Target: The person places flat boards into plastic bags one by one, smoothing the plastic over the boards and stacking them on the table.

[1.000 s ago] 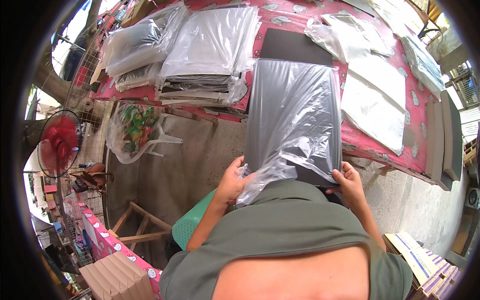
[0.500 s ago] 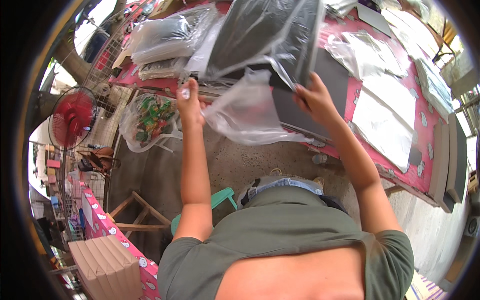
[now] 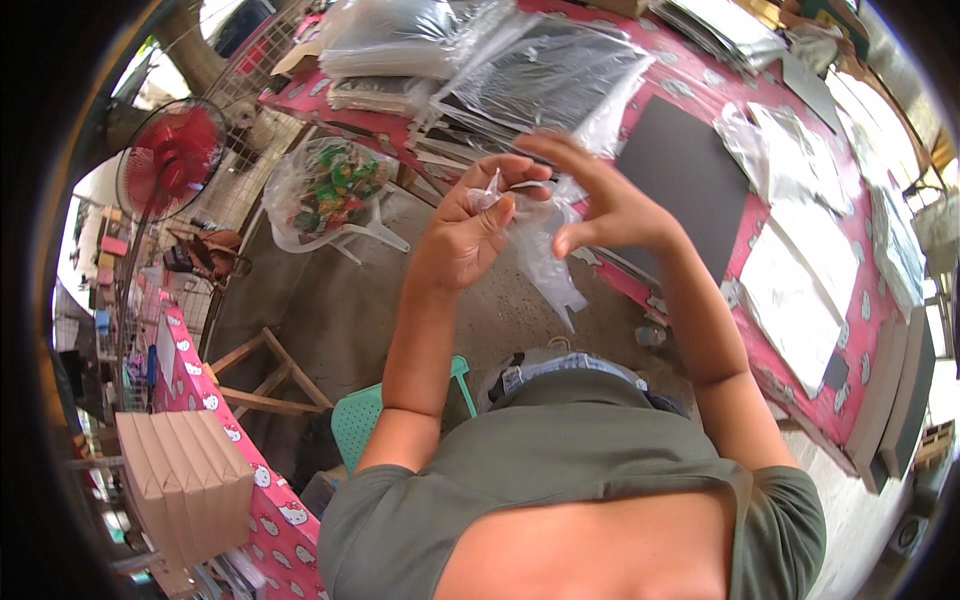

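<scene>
Left hand point(image 3: 462, 238) pinched on clear plastic point(image 3: 543, 262), right hand point(image 3: 612, 212) spread beside it

Thumb and fingers of the left hand close on the plastic, which hangs crumpled to the right of and below that grip, above the floor point(image 3: 440, 325). Just right of it, the right hand curves with thumb and fingers wide apart; whether it touches the plastic cannot be told. Beyond both hands, a film-wrapped dark stack point(image 3: 545, 75) lies on the pink tablecloth point(image 3: 680, 85). Right of the grip is a dark board point(image 3: 690, 185); left, a bulging bag point(image 3: 338, 190).
</scene>
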{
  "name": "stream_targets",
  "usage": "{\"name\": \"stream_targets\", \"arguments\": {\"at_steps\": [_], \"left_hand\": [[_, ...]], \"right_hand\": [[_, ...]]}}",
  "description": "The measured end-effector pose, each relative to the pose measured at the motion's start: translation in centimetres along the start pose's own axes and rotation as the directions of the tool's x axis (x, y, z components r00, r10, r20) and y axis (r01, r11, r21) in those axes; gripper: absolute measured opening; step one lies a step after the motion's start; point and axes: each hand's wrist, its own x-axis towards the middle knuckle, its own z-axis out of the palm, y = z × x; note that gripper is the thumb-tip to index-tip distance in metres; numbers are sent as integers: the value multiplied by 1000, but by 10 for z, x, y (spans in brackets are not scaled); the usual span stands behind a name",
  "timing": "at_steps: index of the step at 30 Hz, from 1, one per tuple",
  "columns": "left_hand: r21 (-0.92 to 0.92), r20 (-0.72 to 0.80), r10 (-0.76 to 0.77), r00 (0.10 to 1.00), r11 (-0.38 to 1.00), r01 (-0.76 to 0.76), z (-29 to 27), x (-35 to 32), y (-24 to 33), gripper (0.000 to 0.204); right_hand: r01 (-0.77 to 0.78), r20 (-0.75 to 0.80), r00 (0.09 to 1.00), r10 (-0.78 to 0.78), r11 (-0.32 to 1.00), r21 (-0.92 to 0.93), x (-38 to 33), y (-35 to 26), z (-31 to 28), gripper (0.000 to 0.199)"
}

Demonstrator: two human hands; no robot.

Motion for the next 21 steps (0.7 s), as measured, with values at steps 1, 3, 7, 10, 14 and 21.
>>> {"name": "stream_targets", "arguments": {"at_steps": [1, 3, 7, 10, 14, 21], "left_hand": [[-12, 28, 26, 999, 1000, -26, 9, 3, -1, 38], [-22, 87, 90, 992, 996, -89, 22, 10, 6, 43], [45, -151, -81, 985, 995, 88, 13, 12, -13, 51], [-59, -237, -208, 949, 978, 199, -8, 21, -49, 23], [-25, -523, -48, 851, 999, 41, 17, 40, -78, 21], [-12, -499, 13, 866, 1000, -23, 15, 43, -92, 21]], "right_hand": [[-56, 72, 996, 50, 995, 81, -10, -3, 2, 56], [-430, 126, 902, 414, 891, 148, -35, 2, -13, 43], [-506, -98, 849, 518, 853, 124, -80, -22, -44, 27], [-531, -356, 829, 431, 805, -263, -99, -39, -44, 24], [-670, -228, 743, 630, 694, -265, -118, -66, -39, 32], [-795, -591, 523, 614, 601, -80, -146, -66, -49, 16]]}}
